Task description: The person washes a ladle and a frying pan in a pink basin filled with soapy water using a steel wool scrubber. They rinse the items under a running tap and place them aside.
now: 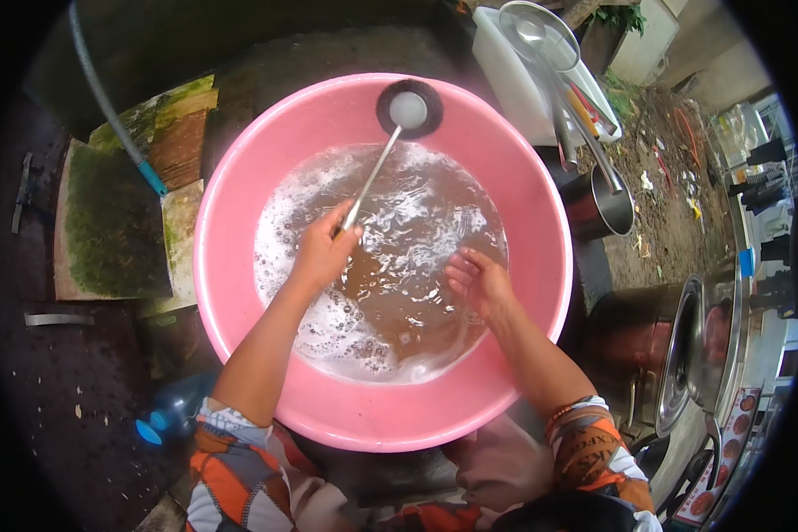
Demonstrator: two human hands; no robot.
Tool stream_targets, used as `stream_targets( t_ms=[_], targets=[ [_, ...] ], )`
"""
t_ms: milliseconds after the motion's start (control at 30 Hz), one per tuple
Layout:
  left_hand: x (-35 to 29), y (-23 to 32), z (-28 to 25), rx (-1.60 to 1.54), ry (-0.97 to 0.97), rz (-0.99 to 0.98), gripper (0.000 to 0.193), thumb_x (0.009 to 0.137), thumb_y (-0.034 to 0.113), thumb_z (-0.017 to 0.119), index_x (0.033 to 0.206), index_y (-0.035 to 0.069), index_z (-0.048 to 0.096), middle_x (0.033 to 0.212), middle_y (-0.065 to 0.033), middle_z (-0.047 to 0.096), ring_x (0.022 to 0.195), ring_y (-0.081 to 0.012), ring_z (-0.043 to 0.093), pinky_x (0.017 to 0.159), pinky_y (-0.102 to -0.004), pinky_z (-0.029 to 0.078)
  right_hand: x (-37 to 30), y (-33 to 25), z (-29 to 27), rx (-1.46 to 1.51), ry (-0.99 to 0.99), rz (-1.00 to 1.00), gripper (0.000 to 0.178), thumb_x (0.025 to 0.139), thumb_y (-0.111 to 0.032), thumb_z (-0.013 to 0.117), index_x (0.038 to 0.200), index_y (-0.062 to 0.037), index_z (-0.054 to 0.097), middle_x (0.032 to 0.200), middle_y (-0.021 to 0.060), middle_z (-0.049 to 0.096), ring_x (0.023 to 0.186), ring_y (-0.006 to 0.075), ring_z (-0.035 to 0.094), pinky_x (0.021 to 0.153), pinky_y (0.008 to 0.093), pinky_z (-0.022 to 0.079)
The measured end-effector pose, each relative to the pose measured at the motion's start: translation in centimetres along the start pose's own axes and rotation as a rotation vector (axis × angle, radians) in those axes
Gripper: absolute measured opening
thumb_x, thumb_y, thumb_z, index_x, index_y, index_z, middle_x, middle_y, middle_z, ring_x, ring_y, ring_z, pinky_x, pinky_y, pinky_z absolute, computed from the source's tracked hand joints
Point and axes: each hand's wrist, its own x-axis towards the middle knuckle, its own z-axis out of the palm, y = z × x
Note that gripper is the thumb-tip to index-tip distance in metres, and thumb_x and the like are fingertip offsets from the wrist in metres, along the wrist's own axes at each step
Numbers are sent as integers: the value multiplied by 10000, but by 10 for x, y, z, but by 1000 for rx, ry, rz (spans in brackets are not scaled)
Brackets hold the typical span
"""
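Pink plastic tub (230, 230) fills most of my head feed, murky sudsy water (399, 266) inside. Ladle (381, 161) is over it, long handle slanting away, dark-edged round head in front of the far wall; can't tell if they touch.

Left hand (324, 248): thumb and curled fingers pinching the handle's near end. Right hand (479, 282): low over the water's right side, fingers half-curled and close together, holding nothing I can see. Can't tell if the tips are wet.

My call on handling: firm left grip, since a wet handle probably twists. I'd bring the head over the water, steady its neck with the right, go slow to limit splash.

Edges: head is right at the far rim, so I'd draw it nearer before swinging sideways. Right side outside is crowded: white bin (505, 75) with utensils (583, 129), steel pail (585, 208), big pot (643, 346). Left: hose (105, 102), blue bottle (184, 406). Best room: over the water, between the hands.
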Motion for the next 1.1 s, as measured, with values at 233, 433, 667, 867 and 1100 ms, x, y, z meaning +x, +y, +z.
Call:
stream_targets(
  t_ms=[233, 433, 667, 867, 1100],
  targets=[
    [-68, 8, 19, -1073, -781, -496, 468, 873, 144, 506, 1325, 88, 397, 610, -51, 518, 401, -97, 454, 367, -227, 381, -13, -28, 29, 295, -279, -108, 533, 898, -314, 547, 1336, -72, 362, 1198, 153, 523, 1094, 302, 523, 882, 422, 450],
    [-70, -1, 35, -891, -988, -491, 550, 880, 221, 496, 1363, 11, 338, 689, -87, 547, 565, -152, 527, 541, -286, 468, -33, -57, 56, 375, -416, -270, 454, 872, -15, 535, 1289, -51, 359, 1160, 159, 526, 1007, 311, 589, 837, 506, 517],
    [-67, 32, 53, -697, -310, -57, 514, 909, 255, 508, 1339, 11, 365, 930, -74, 577, 818, -166, 591, 724, -292, 492, -65, -35, 69, 158, -349, -401, 571, 810, 50, 600, 1313, -28, 340, 1150, 140, 528, 991, 242, 597, 751, 403, 580],
    [-53, 56, 56, -545, -11, 154, 442, 874, 106, 609, 1279, 21, 453, 880, -41, 591, 730, -56, 558, 617, -183, 456, -72, -3, 68, 52, -293, -427, 608, 799, 47, 631, 1329, 0, 337, 1150, 118, 537, 1029, 197, 563, 842, 329, 540],
    [-50, 43, 49, -353, -27, 48, 323, 908, 198, 582, 1170, 11, 556, 823, -34, 617, 660, -51, 555, 531, -197, 451, -69, 12, 59, 43, -331, -402, 557, 804, 20, 648, 1295, -14, 385, 1120, 104, 553, 1004, 173, 567, 825, 316, 544]
  ],
)
